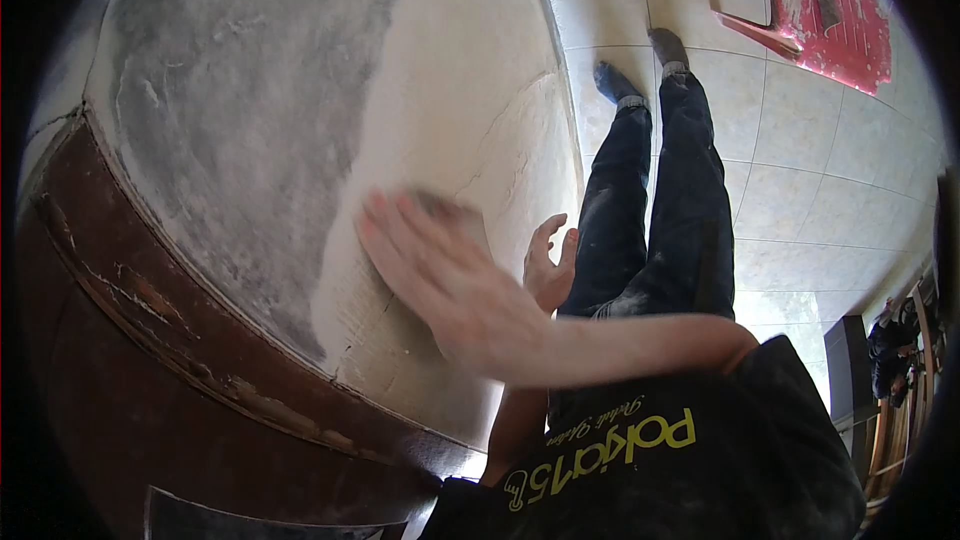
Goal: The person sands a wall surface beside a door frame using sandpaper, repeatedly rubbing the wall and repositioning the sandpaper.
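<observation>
My right hand (440, 265) reaches across my body and lies flat against a wall (450, 70), blurred by motion. Under its fingers is a flat grey-brown pad (450, 208), mostly covered by the hand, so its exact kind is unclear. The wall has a large grey patch (250, 90) beside a pale cream strip with fine cracks. My left hand (550, 265) hangs in front of my legs near the wall's edge, its fingers loosely bent and apart, with nothing in it.
A brown wooden frame (190, 325) with chipped, cracked edges borders the wall at lower left. On the tiled floor (790, 130), a stained red plastic stool (850, 45) stands at upper right with a tool-like object on it. Long wooden pieces (895, 430) stand at far right.
</observation>
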`<state>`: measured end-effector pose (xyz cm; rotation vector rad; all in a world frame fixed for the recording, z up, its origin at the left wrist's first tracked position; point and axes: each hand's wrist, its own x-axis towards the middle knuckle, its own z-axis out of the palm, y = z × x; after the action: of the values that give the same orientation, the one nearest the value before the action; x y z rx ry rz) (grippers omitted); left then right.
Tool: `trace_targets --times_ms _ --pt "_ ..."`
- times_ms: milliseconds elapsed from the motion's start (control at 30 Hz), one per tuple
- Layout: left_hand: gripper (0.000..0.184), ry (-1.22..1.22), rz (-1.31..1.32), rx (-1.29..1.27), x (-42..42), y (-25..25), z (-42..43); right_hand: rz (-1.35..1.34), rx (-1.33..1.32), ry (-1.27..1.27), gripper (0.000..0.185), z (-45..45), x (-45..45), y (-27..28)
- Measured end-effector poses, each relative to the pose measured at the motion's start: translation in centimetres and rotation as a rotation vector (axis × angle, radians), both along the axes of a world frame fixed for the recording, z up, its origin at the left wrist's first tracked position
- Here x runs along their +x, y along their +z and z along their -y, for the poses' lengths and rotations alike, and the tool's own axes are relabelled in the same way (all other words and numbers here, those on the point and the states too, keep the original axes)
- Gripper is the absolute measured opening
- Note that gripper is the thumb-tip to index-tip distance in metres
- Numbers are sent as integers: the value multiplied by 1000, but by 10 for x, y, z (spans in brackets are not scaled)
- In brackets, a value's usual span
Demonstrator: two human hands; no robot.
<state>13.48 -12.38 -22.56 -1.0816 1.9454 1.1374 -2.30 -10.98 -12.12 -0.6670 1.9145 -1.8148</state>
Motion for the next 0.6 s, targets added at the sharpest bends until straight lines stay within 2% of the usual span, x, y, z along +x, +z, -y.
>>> trace_targets --times_ms 67,167,267,367,533,600 --pt "38 -12 -22 -1 0 -4 3 -52 8 48 62 -7 25 -2" --pt "35 3 -2 -40 0 -4 0 -34 -23 -46 61 6 -2 -7" --pt "36 31 -19 -59 1 -4 1 93 -49 -8 72 6 -12 -1" --pt "42 2 -42 11 2 -1 5 -6 -37 -8 62 -3 23 4" --pt "35 -11 -8 -126 3 3 -4 18 6 -70 61 11 -17 -6" --pt "35 10 -24 -55 4 2 3 29 -7 -62 61 10 -8 -3"
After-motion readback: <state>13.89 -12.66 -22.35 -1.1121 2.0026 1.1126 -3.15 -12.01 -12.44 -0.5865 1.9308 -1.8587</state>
